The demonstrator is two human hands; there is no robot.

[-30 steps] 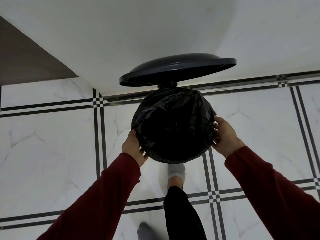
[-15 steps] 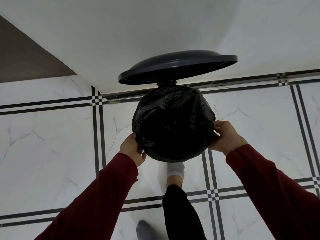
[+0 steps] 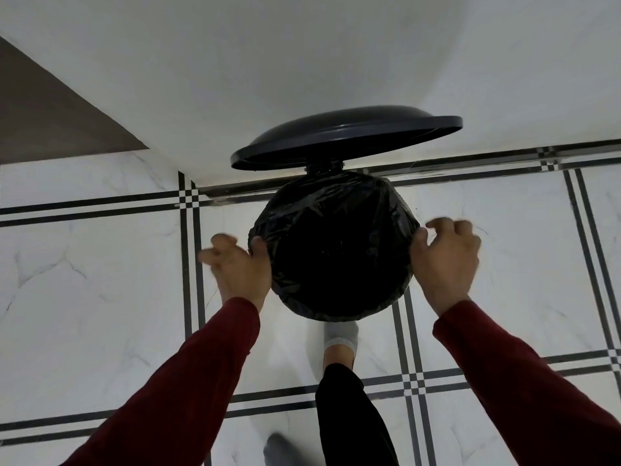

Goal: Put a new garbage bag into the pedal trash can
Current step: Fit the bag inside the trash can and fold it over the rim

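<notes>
The pedal trash can stands on the floor against the wall, its dark round lid (image 3: 346, 136) tipped up and open. A black garbage bag (image 3: 336, 250) lines it and is folded over the whole rim, hiding the can's body. My left hand (image 3: 238, 267) is at the bag's left side, thumb touching the folded edge, fingers spread away and blurred. At the right side, my right hand (image 3: 443, 260) has its thumb against the bag and its fingers loosely curled off it. Neither hand grips anything.
My foot in a grey sock (image 3: 341, 334) reaches under the can's front, where the pedal is hidden. My other foot (image 3: 279, 449) is at the bottom edge. A white wall (image 3: 268, 62) rises behind the can. The floor (image 3: 100, 297) is white marble tile with black lines.
Both hands have slid up from the lower sides of the bag to its middle sides and loosened, fingers now spread and blurred. The lid stays up; the bag sits as before.
</notes>
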